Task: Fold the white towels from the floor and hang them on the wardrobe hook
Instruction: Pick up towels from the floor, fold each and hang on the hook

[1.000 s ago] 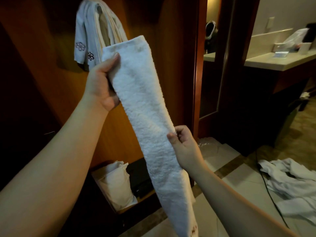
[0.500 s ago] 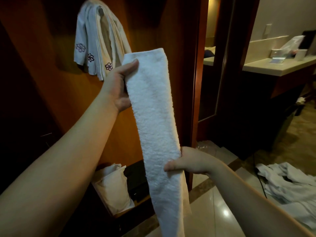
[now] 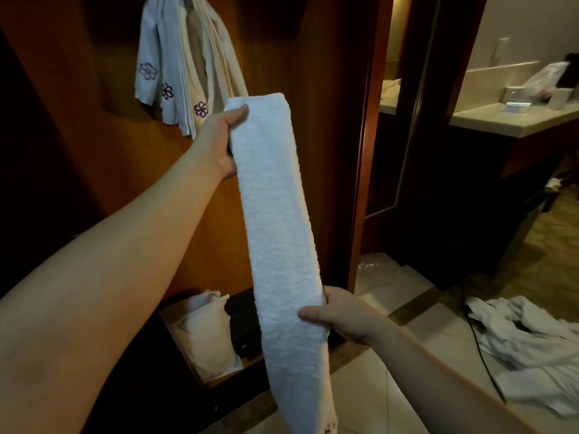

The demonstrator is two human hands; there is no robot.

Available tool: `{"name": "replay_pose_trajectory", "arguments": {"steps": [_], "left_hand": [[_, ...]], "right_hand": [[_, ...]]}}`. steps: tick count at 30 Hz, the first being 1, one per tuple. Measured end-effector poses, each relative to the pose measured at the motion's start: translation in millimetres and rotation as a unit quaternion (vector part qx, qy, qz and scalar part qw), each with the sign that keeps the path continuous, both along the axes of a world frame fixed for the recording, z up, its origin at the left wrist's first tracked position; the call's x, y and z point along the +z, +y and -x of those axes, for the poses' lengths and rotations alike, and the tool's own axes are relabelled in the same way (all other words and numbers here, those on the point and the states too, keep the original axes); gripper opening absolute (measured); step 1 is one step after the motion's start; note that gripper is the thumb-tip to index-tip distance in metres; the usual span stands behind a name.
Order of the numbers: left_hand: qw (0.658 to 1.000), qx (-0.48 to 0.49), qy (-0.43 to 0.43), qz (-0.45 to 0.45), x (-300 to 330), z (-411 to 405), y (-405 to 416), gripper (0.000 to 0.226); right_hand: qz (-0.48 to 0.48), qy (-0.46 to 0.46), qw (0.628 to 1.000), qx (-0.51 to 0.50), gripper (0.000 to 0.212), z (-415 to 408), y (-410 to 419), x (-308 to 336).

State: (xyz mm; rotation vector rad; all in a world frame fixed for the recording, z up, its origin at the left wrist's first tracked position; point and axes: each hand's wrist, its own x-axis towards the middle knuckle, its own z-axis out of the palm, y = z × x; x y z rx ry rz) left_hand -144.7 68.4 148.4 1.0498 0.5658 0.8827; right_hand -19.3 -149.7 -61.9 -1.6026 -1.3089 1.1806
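A white towel [image 3: 279, 220], folded into a long narrow strip, hangs upright in front of me. My left hand [image 3: 221, 140] grips its top end, thumb on the front. My right hand [image 3: 340, 314] pinches the strip lower down from the right side, thumb across the front. The lower end dangles below my right hand. Up on the wooden wardrobe wall [image 3: 322, 57], several folded towels [image 3: 185, 73] with purple flower marks hang from a hook [image 3: 187, 0] that is mostly covered. More white cloth [image 3: 529, 343] lies crumpled on the floor at the right.
A white bag [image 3: 206, 333] and a dark box [image 3: 247, 327] sit in the wardrobe's low compartment. A wooden door frame [image 3: 366, 151] stands to the right of the towel. A counter [image 3: 507, 117] with small items runs at the far right. A black cable [image 3: 479, 346] crosses the tiled floor.
My left hand has carried the towel's top end to the right, away from the hanging towels. My right hand has slid down the strip, which now hangs straighter.
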Motion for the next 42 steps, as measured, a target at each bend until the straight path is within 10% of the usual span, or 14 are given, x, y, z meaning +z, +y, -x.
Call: {"name": "replay_pose_trajectory", "arguments": {"steps": [11,19,32,37,42], "left_hand": [[0.999,-0.004,0.024,0.037,-18,-13,17,0.036],[0.993,0.067,0.067,0.067,-18,-30,32,0.047],[0.979,0.042,0.174,0.102,-70,-40,51,0.043],[0.942,-0.018,0.336,0.012,-127,-30,15,0.066],[0.945,0.124,0.232,-0.192,-167,4,-77,0.018]], "right_hand": [[0.057,-0.102,0.991,0.066,0.04,-13,2,5],[0.097,0.367,0.924,0.046,0.065,-23,7,-18],[0.136,0.341,0.923,0.118,0.098,-25,15,22],[0.079,0.386,0.919,0.032,0.062,-40,29,45],[-0.01,0.361,0.925,-0.116,0.064,-48,52,58]]}}
